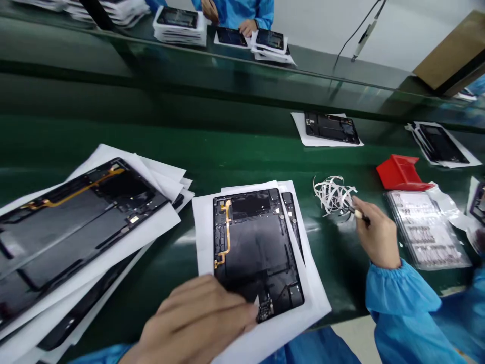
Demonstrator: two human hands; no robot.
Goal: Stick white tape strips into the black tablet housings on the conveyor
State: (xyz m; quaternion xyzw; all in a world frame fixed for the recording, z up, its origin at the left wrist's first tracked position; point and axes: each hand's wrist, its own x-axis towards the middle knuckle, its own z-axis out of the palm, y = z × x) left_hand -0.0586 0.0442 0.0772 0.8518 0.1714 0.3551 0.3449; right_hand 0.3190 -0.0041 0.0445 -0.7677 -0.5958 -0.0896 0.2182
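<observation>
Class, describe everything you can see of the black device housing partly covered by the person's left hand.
The black device housing is a shallow rectangular shell, apparently plastic or metal, with rounded corners. Inside up, it shows an orange flex cable along the left side, a darker panel near the top and small parts by the lower edge. It lies flat, slightly turned, on a white sheet that partly hides another housing. The left hand covers its lower left corner.

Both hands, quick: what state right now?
Left hand: at the lower edge of the black device; grip cannot be told.
Right hand: closed, holding a slim tool.
</observation>
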